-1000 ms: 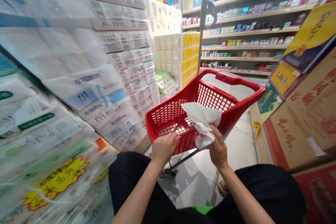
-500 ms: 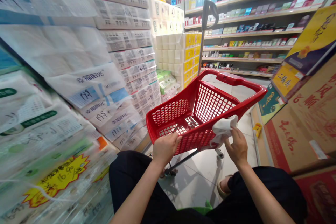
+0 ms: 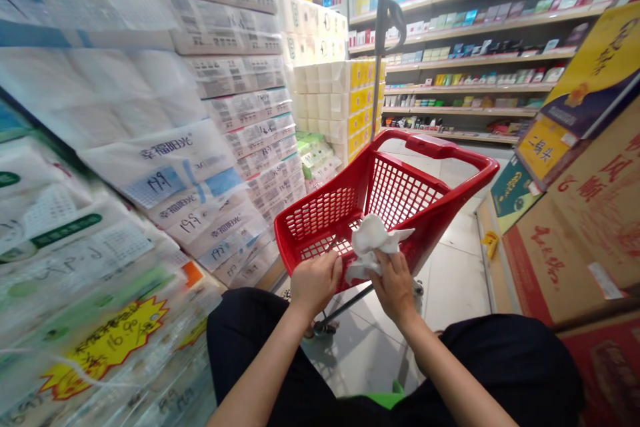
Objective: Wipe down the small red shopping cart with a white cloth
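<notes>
In front of my knees stands a red plastic shopping cart (image 3: pixel 320 217) with holes in its basket walls, on small wheels. My left hand (image 3: pixel 315 285) grips the near rim of the basket, its fingers curled over the edge. A crumpled white cloth or tissue (image 3: pixel 371 237) is bunched in my right hand (image 3: pixel 393 285), whose fingers are closed on it against the near side of the cart. Part of the cloth hangs over the rim into the basket. The red handle bar (image 3: pixel 435 147) rises on the far right side of the cart.
Wrapped tissue packs (image 3: pixel 175 153) are stacked high on my left. Cardboard cartons (image 3: pixel 575 247) line the right side. Shelves of small boxed goods (image 3: pixel 465 53) run along the back, behind a metal pole (image 3: pixel 383 33). Pale floor tiles (image 3: pixel 455 253) lie around the cart.
My right hand and the white cloth have moved left along the cart's near rim, closer to my left hand. My left hand keeps its hold; the view has shifted slightly.
</notes>
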Action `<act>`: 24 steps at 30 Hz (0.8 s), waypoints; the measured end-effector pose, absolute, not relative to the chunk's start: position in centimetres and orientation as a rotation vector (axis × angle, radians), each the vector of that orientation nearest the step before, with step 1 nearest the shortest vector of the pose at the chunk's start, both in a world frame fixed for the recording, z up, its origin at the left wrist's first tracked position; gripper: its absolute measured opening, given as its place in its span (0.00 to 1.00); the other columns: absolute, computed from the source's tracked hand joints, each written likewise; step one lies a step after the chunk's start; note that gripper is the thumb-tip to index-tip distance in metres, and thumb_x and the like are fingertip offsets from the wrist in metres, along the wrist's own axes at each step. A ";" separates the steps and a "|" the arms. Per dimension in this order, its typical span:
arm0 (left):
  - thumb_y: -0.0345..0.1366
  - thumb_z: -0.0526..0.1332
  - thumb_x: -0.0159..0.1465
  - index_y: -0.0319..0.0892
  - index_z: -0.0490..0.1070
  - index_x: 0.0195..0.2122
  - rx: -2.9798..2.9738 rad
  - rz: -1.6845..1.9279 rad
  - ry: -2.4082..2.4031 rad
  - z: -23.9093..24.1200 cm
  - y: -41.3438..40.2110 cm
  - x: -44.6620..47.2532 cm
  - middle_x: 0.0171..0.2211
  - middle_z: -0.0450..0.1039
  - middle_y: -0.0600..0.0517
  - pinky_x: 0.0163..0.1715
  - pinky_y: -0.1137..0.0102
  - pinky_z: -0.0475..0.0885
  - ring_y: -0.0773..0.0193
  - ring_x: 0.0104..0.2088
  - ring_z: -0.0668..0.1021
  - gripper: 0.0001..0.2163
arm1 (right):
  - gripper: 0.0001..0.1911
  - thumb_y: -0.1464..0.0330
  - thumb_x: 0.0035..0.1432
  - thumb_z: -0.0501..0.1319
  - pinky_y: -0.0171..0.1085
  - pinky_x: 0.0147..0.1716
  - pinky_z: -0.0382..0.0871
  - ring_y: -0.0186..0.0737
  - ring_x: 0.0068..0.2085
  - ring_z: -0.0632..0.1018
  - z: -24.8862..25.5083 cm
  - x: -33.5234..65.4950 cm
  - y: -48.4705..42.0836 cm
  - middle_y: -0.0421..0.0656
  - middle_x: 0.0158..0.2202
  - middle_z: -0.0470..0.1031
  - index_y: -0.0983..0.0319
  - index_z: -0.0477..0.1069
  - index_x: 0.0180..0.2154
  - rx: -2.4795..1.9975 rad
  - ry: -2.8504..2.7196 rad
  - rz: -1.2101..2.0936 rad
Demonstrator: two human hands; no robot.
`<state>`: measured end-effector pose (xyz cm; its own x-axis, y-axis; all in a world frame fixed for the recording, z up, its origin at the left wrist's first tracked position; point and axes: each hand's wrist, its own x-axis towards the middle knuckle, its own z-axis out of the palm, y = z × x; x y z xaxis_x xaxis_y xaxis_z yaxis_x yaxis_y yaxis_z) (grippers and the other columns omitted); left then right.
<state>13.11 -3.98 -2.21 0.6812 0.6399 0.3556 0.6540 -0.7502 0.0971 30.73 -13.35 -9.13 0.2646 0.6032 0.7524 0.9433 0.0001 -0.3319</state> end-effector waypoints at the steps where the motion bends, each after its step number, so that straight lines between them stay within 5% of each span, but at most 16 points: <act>1: 0.41 0.44 0.73 0.46 0.70 0.38 -2.861 -0.583 -1.082 -2.2 -4.0 13.0 0.32 0.78 0.52 0.30 0.70 0.61 0.62 0.33 0.78 0.16 | 0.26 0.67 0.61 0.57 0.60 0.52 0.68 0.59 0.55 0.68 -9.1 30.3 -13.4 0.52 0.55 0.68 0.55 0.61 0.61 -1.670 -1.487 -0.517; 10: 0.40 0.53 0.67 0.42 0.71 0.35 -2.944 -0.638 -1.062 -3.7 -3.3 12.1 0.31 0.77 0.47 0.34 0.68 0.64 0.57 0.34 0.78 0.11 | 0.18 0.68 0.60 0.58 0.50 0.53 0.73 0.50 0.54 0.73 -8.4 27.5 -12.7 0.50 0.51 0.74 0.59 0.71 0.52 -1.463 -1.872 -0.569; 16: 0.40 0.55 0.65 0.44 0.70 0.40 -2.982 -0.579 -1.045 -2.9 -3.7 12.2 0.35 0.77 0.49 0.33 0.69 0.63 0.58 0.35 0.78 0.08 | 0.20 0.75 0.62 0.55 0.50 0.59 0.67 0.42 0.54 0.74 -7.4 32.0 -13.4 0.43 0.51 0.76 0.54 0.71 0.53 -1.378 -2.002 -0.678; 24: 0.35 0.50 0.66 0.44 0.68 0.39 -2.914 -0.579 -1.052 -2.7 -4.2 12.8 0.32 0.76 0.52 0.31 0.68 0.63 0.61 0.33 0.77 0.08 | 0.14 0.71 0.61 0.56 0.50 0.53 0.67 0.50 0.52 0.72 -8.7 41.9 -15.6 0.52 0.47 0.75 0.64 0.71 0.48 -1.751 -1.636 -0.881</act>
<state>12.77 -4.15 -2.66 0.7097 0.6191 0.3362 0.6154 -0.7771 0.1319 41.88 -15.57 -8.69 0.0300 0.6131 0.7894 0.9966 -0.0795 0.0238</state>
